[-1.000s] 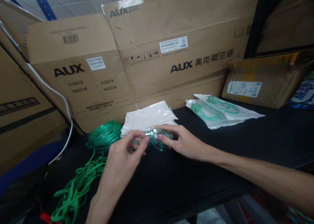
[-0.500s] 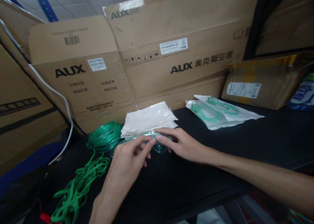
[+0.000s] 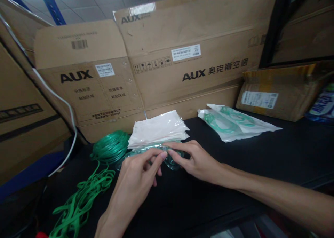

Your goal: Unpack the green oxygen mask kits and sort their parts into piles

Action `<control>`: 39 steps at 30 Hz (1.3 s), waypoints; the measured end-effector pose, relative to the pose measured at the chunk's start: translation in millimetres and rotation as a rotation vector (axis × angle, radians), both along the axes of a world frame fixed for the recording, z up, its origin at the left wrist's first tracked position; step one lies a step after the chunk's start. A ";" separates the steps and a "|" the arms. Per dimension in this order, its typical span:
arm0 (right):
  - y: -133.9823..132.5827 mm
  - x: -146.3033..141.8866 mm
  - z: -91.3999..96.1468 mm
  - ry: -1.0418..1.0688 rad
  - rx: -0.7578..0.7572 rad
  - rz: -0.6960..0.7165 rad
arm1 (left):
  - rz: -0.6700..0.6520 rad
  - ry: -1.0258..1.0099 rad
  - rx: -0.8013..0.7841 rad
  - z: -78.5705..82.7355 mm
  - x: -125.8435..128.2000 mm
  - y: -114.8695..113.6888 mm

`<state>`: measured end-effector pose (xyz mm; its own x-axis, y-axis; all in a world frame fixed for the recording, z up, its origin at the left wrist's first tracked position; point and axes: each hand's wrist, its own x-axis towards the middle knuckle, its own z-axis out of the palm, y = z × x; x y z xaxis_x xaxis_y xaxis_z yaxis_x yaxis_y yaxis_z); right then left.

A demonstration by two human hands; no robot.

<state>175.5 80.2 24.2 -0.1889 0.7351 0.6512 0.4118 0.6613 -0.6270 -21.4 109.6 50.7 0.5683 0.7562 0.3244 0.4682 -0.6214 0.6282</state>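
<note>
A clear, green-tinted plastic oxygen mask (image 3: 171, 164) is between my two hands, low over the black tabletop. My right hand (image 3: 199, 161) grips it from the right, index finger along the top and thumb below. My left hand (image 3: 137, 177) pinches at its near edge with thumb and index finger, beside a small pale tab (image 3: 165, 148). The fingertips partly hide that spot. More clear plastic (image 3: 143, 149) lies behind my left hand. Left of it sit a coil of green tubing (image 3: 111, 147) and a tangle of green elastic straps (image 3: 85, 199).
White plastic packets (image 3: 159, 128) lie just behind the mask. To the right are two pouches (image 3: 232, 125) with green tubing inside. Large cardboard boxes (image 3: 161, 81) wall off the back, with a smaller carton (image 3: 281, 98) at the right. A white cable (image 3: 69, 109) hangs at left.
The view has shifted slightly. My hands keep the same pinch and grip, and the mask is turned a little, so the pale tab shows less clearly.
</note>
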 end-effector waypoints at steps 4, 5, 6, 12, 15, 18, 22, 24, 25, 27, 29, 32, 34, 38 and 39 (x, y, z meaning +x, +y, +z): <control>-1.0 0.0 -2.0 -0.004 -0.040 0.008 | -0.018 -0.008 -0.031 -0.6 -2.3 1.8; -1.3 -0.1 -1.4 -0.003 -0.049 0.008 | -0.017 -0.018 -0.044 -0.7 -2.5 1.9; -1.6 -0.3 -0.5 -0.002 -0.053 0.007 | -0.012 -0.030 -0.056 -0.8 -2.6 1.9; -1.9 -2.2 1.2 0.016 -0.157 0.030 | -0.003 -0.042 -0.123 -2.3 -0.8 3.3; -1.2 -3.4 -1.9 0.010 -0.171 0.012 | 0.002 -0.036 -0.136 -2.5 -0.3 4.9; -0.6 -5.0 -4.8 -0.020 -0.115 -0.022 | 0.009 -0.018 -0.118 -1.5 -0.8 4.8; 0.1 -6.3 -7.4 -0.071 -0.051 -0.039 | 0.023 0.014 -0.117 -0.1 -1.2 2.7; 0.3 -6.8 -7.9 -0.092 -0.036 -0.029 | 0.027 0.012 -0.136 -0.1 -0.7 2.2; 0.2 -7.2 -8.0 -0.099 -0.031 -0.026 | 0.025 0.008 -0.149 -0.3 -0.3 2.3; -0.5 -8.2 -7.2 -0.104 -0.024 -0.043 | 0.017 -0.002 -0.180 -1.1 0.1 3.1; -1.7 -9.3 -5.3 -0.098 -0.036 -0.077 | 0.011 -0.019 -0.202 -2.0 0.1 4.2; -3.2 -9.4 -1.0 -0.083 -0.127 -0.077 | -0.004 -0.041 -0.224 -2.9 -0.5 5.0; -3.8 -7.7 1.2 -0.069 -0.190 -0.040 | -0.025 -0.033 -0.243 -2.8 -0.7 4.8; -4.5 -3.6 3.7 -0.055 -0.267 0.021 | -0.046 0.035 -0.218 -2.5 -0.3 4.4; -4.8 -3.0 4.4 -0.052 -0.283 0.028 | -0.031 0.041 -0.161 -2.6 -0.2 5.1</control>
